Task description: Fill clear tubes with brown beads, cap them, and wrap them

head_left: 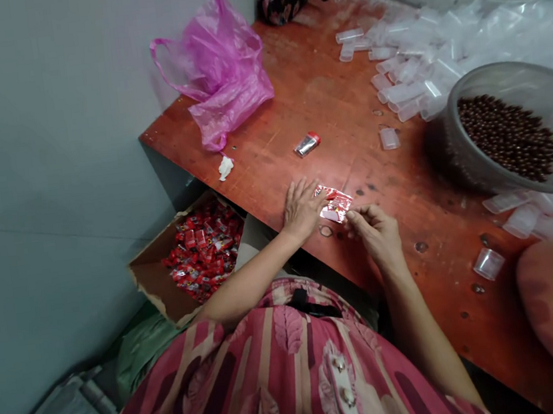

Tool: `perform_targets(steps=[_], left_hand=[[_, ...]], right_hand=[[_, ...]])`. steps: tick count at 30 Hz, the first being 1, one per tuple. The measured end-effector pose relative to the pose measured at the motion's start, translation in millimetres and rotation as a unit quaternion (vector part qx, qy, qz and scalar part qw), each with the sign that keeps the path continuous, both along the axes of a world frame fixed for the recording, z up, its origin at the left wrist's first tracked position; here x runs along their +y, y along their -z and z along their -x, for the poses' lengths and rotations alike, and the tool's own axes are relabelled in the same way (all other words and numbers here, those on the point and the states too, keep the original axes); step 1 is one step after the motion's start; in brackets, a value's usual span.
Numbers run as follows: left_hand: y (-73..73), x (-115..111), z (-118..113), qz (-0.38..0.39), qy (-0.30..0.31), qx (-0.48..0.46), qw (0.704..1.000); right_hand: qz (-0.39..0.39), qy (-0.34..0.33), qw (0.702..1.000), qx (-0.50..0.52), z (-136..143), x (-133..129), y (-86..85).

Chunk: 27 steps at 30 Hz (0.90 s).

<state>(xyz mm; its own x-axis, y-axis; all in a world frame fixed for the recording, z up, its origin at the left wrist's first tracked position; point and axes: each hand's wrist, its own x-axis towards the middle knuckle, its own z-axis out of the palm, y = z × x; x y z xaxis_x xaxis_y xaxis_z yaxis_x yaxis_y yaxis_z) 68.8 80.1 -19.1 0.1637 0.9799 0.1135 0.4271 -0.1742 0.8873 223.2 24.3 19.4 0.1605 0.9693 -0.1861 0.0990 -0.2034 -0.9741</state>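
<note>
Pressing red packet [339, 202] flat on table [328, 93] w/ L hand [302, 210], fingers spread; pinching its near R corner w/ R hand [378, 231]. Looks partway thru: see many wrapped red pcs [200, 243] in carton [152, 283], prob done, vs. loose clear tubes [406, 77] and tub [470, 160] of brown balls [504, 132], prob left. Can't confirm packet seal or total remaining.
</note>
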Motion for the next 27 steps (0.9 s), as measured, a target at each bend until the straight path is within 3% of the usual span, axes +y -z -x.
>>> perform_targets(steps=[4,10,13,16,18,23,25,27], left_hand=[[-1.4,-1.9,3.3,-0.023,-0.008,-0.024,0.999],[-0.4,-11.0,4.1,-0.07,-0.005,-0.082,0.994],[-5.9,-16.1,10.3,0.038,-0.041,-0.195,0.979],[-13.1,-16.8,20.5,0.213,-0.026,-0.327,0.92],[-16.2,-15.9,28.2,0.282,-0.028,-0.379,0.881],[-15.8,-16.8,46.5,0.286,-0.111,-0.412,0.858],[-14.3,-18.9,53.4,0.283,-0.148,-0.423,0.848],[-13.5,-21.2,59.7,0.288,-0.172,-0.433,0.837]], right_hand=[[-0.001,0.03,1.0,0.002,2.8,15.3,8.4],[-0.002,0.032,0.994,0.106,16.8,42.7,10.6],[0.0,0.012,0.995,0.095,19.4,50.1,0.8],[0.027,-0.053,0.997,0.046,22.3,60.0,-9.8],[0.046,-0.1,0.994,0.009,26.0,70.1,-14.2],[0.088,-0.244,0.965,-0.046,34.3,93.9,-21.4],[0.096,-0.267,0.956,-0.079,32.4,96.0,-24.8],[0.1,-0.273,0.937,-0.194,27.7,94.2,-28.3]])
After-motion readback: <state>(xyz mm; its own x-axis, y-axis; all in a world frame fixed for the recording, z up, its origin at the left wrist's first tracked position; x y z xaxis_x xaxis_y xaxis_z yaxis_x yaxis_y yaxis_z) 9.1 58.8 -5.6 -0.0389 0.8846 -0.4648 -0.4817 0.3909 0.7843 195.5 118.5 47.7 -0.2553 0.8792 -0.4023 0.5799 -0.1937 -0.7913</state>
